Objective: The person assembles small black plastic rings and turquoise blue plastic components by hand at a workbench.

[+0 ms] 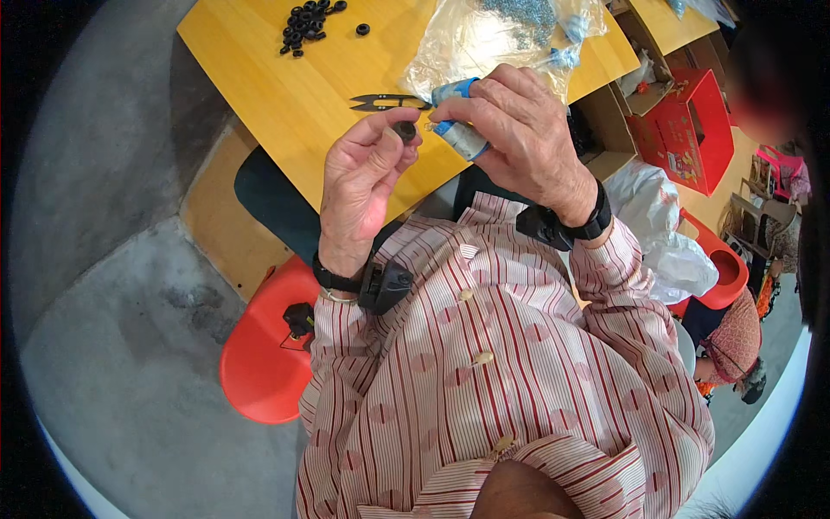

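My left hand (363, 186) is raised over the near edge of the yellow table (259, 86), pinching a small black rubber ring (405, 131) between thumb and fingers. My right hand (519, 130) is closed around a grey cylinder with a blue end (458, 131), its fingertips next to the ring. Dark thread snips (385, 102) lie on the table just beyond both hands. A clear plastic bag of small blue-grey parts (493, 39) rests behind my right hand.
A pile of black rubber rings (307, 24) sits at the table's far left. A red stool (259, 363) stands at my left. A red cardboard box (687, 130), white plastic bags (666, 233) and another seated person (735, 346) are on the right.
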Demonstrator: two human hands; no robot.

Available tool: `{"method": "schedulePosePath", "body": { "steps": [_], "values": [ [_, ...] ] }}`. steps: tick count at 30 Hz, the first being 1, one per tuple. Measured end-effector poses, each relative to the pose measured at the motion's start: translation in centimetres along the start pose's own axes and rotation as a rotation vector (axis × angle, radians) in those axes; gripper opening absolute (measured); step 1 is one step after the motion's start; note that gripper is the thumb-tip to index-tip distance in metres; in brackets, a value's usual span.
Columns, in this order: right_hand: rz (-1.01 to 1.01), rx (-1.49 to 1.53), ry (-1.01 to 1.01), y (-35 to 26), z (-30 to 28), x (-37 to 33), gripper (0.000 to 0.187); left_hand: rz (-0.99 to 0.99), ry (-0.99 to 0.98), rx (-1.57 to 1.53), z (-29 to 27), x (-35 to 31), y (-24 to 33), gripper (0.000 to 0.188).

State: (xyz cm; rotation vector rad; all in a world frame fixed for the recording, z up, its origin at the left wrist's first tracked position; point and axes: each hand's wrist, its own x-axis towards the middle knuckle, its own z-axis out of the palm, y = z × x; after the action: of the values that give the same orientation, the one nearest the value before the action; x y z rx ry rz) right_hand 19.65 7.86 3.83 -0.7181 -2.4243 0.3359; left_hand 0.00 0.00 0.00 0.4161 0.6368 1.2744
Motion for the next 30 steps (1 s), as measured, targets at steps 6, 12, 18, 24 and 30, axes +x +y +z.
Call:
{"method": "schedulePosePath", "body": {
  "steps": [6, 12, 18, 24, 30],
  "values": [
    [-0.207, -0.240, 0.032, -0.7, -0.1, 0.8, 0.030, -0.004, 0.065, 0.093, 0.3, 0.0, -0.3, 0.029],
    [-0.287, -0.361, -0.037, -1.2, -0.5, 1.1, 0.026, -0.015, 0.120, 0.178, 0.3, 0.1, -0.8, 0.027],
    [-0.298, -0.347, -0.120, -1.6, -0.2, 1.3, 0.027, -0.050, 0.127, 0.140, -0.7, 0.5, -1.7, 0.029],
    [-0.104, 0.024, -0.116, -0.8, -0.7, 1.8, 0.038, -0.109, 0.144, -0.049, -0.6, 0.6, -1.8, 0.031],
    [-0.011, -0.022, -0.051, 0.3, -0.7, 0.5, 0.053, -0.097, -0.026, -0.171, -1.3, 0.7, -1.6, 0.031]
  ]
}}
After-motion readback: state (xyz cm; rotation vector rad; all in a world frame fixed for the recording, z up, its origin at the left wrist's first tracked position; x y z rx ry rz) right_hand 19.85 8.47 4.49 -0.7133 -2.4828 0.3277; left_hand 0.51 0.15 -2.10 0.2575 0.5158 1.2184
